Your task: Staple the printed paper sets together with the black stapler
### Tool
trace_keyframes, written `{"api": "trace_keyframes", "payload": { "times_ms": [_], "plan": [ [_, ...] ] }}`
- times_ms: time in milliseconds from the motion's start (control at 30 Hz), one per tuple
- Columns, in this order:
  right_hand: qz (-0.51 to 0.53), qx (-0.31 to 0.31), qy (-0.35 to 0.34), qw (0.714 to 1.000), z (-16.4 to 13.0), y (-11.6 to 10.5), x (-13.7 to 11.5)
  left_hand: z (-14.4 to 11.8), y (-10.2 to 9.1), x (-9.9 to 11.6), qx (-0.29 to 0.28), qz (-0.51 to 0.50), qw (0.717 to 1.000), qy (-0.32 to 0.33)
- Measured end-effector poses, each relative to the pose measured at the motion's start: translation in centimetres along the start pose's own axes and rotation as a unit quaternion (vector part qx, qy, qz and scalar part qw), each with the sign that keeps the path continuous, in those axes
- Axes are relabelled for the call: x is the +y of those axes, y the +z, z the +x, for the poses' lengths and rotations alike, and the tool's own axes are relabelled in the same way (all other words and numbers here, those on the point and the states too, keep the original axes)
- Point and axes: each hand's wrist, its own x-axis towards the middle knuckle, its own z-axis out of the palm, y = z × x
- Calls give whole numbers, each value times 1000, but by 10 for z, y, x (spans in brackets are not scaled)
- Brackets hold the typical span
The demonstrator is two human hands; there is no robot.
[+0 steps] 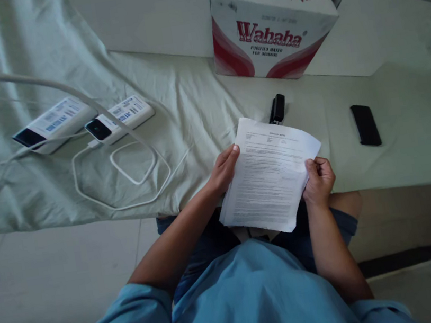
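Note:
A stack of printed paper sheets (268,175) is held up over my lap and the table's front edge, its text facing me. My left hand (224,168) grips its left edge, thumb on top and the other fingers hidden beneath. On the right edge, my right hand (319,179) pinches the sheets between thumb and curled fingers. The top right corner of the upper sheet bends up slightly. Just beyond the top of the papers lies a black stapler (278,110), its near end partly covered by them.
Two white power banks (125,118) with dark ends and white cables (125,206) lie on the left of the cloth-covered table (189,117). A Wahaha carton (270,36) stands at the back against the wall. To the right rests a black phone (365,125).

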Motion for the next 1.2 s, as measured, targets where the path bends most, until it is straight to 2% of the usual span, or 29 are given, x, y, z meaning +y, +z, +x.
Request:
{"api": "trace_keyframes", "payload": {
  "times_ms": [300, 667, 867, 1033, 1200],
  "plan": [
    [-16, -15, 5, 1000, -1, -1, 0, -1, 0, 1, -29, 2, 999, 14],
    [5, -28, 12, 1000, -3, -1, -4, -2, 2, 4, 5, 13, 1000, 11],
    [-15, -38, 17, 999, -3, 0, -5, -2, 3, 8, -25, 33, 999, 33],
    [-15, -39, 14, 999, -4, -1, -7, 0, 3, 4, -59, 2, 998, 12],
    [-25, -54, 9, 998, -2, 0, -3, 1, 3, 0, -64, -31, 997, -1]
  ]
}}
